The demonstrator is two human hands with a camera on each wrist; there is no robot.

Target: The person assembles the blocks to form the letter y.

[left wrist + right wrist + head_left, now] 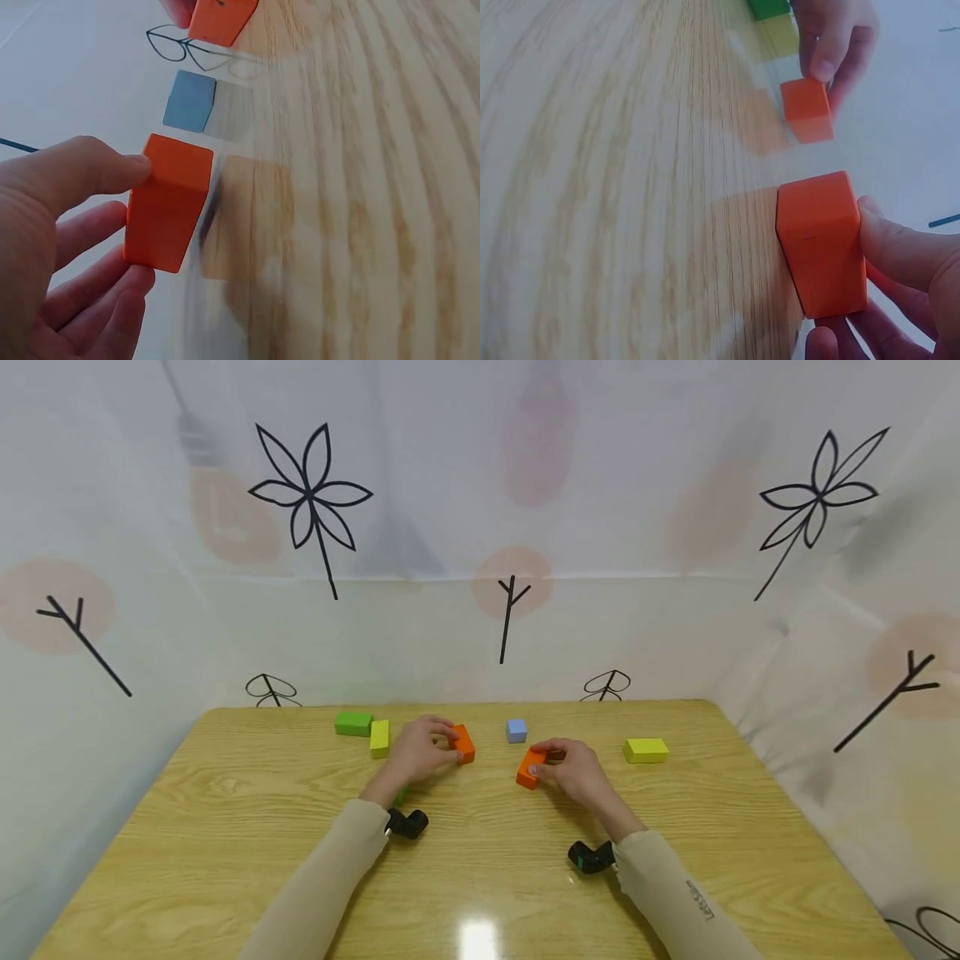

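My left hand (422, 750) pinches an orange block (463, 744) between thumb and fingers, just left of the table's middle. In the left wrist view that orange block (171, 202) has the thumb on its near side and fingertips behind it. A second orange block (531, 769) is held by my right hand (576, 770), with the thumb on one side, as the right wrist view shows for this orange block (821, 247). Between and behind the two hands stands a small blue cube (516, 731), touched by neither. The two orange blocks are apart.
Left of the left hand lie a yellow block (380, 739) and a green block (354, 723). Another green piece (402, 795) is mostly hidden under the left wrist. A yellow block (646, 750) lies at right. A patterned cloth (420, 635) hangs behind the wooden table (480, 860).
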